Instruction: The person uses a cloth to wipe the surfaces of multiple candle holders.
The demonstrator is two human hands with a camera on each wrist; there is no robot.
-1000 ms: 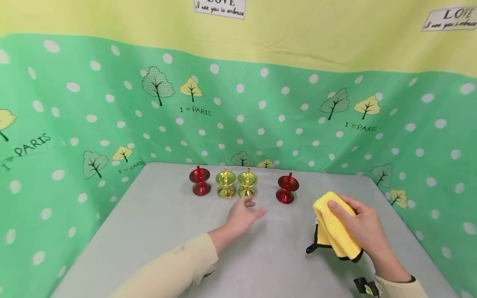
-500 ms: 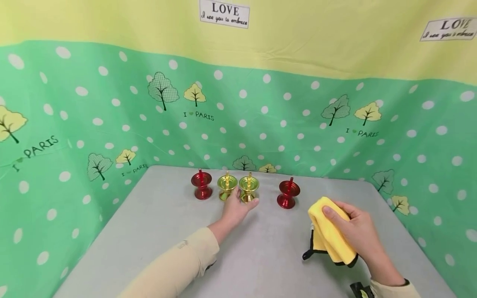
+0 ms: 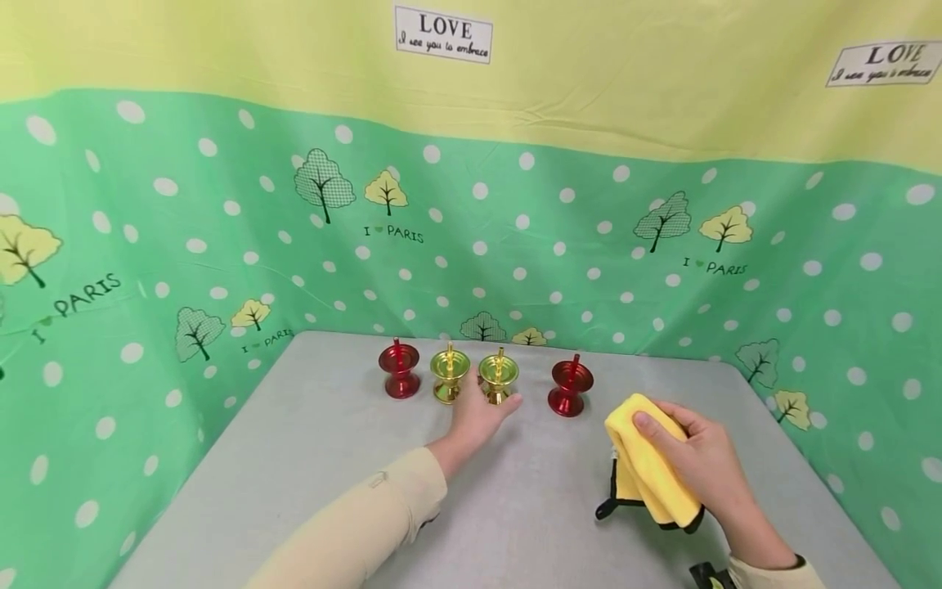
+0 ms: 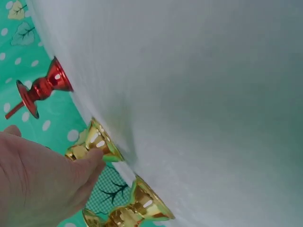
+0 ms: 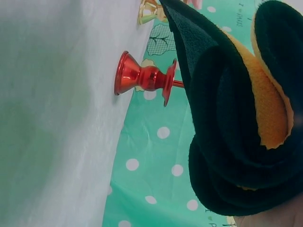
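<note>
My left hand (image 3: 473,417) reaches to the right-hand gold candle holder (image 3: 499,375) and grips it between thumb and fingers. In the left wrist view my thumb lies against this gold candle holder's foot (image 4: 100,141), and the hand hides part of its stem. The holder stands upright, a shallow dish with a thin spike. Just left of it stands a second gold candle holder (image 3: 450,366). My right hand (image 3: 706,458) holds a folded yellow cloth (image 3: 651,462) with black edging above the table. In the right wrist view, the cloth's dark side (image 5: 227,127) shows.
One red candle holder (image 3: 400,368) stands at the row's left end. Another red candle holder (image 3: 570,384) is right of the gripped one. All stand toward the back of the grey table (image 3: 338,458). A dotted green and yellow curtain (image 3: 515,204) hangs behind and at both sides.
My left hand has come in around the right-hand gold candle holder and taken hold of it. That holder has shifted slightly right. My right hand still holds the cloth; the head view has tilted up slightly.
</note>
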